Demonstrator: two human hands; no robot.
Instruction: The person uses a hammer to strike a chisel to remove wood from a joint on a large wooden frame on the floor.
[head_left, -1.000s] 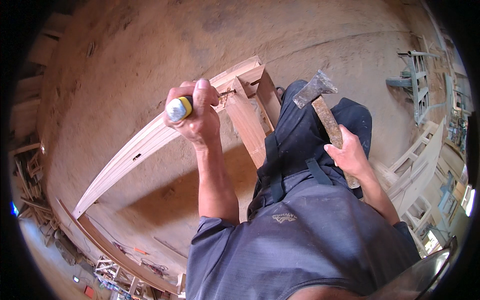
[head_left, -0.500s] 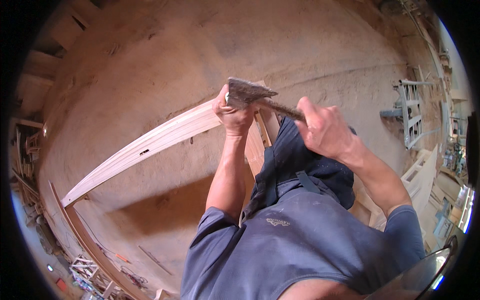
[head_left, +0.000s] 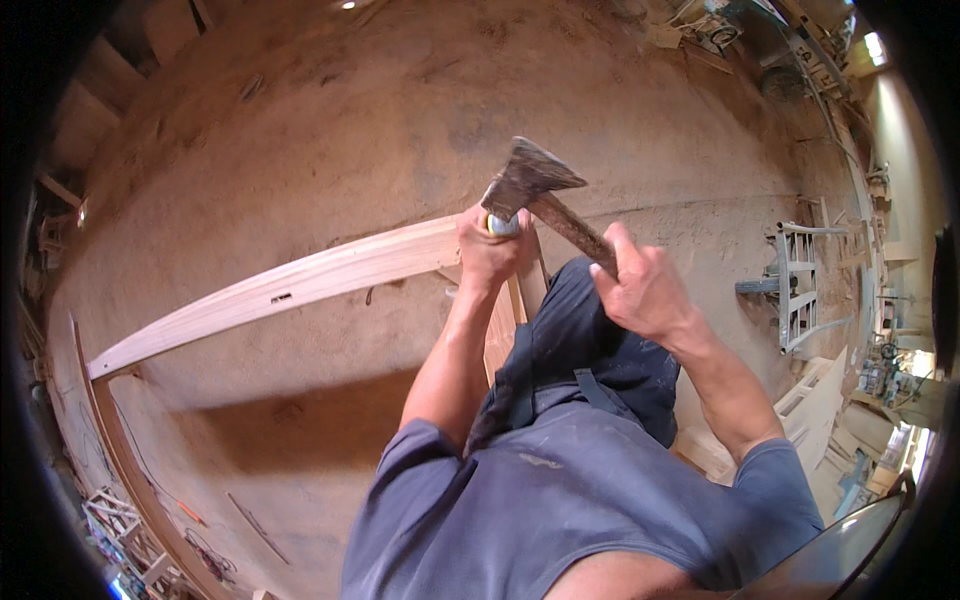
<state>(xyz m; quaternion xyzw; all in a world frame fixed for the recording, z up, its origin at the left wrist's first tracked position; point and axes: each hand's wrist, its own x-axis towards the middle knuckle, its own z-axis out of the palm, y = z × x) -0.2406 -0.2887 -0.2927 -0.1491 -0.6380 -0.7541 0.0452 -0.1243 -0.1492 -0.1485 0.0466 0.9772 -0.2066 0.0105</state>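
Note:
My right hand (head_left: pixel 648 288) is closed round the wooden handle of a hatchet (head_left: pixel 533 182). The dark, worn hatchet head is raised just over my left hand, its broad blade pointing up and away. My left hand (head_left: pixel 487 256) is wrapped round an upright tool that looks like a chisel (head_left: pixel 503 226). Only its rounded, pale butt with a yellow edge shows; the lower part is hidden by my fingers and the wood. Below that hand lies the near end of a long, pale, curved wooden beam (head_left: pixel 300 278), with a small slot cut in its side.
A reddish-brown plank (head_left: pixel 130 455) runs under the beam's far left end. More pale wood (head_left: pixel 500 340) sits beside my dark-trousered leg. At right on the dusty floor stand a metal frame (head_left: pixel 800 290) and pale panels (head_left: pixel 815 400). Cables and an orange tool (head_left: pixel 188 512) lie lower left.
The hatchet head has lifted and tilted upward off my left hand, uncovering the butt of the held tool. My right hand has lowered slightly, and the whole view has shifted.

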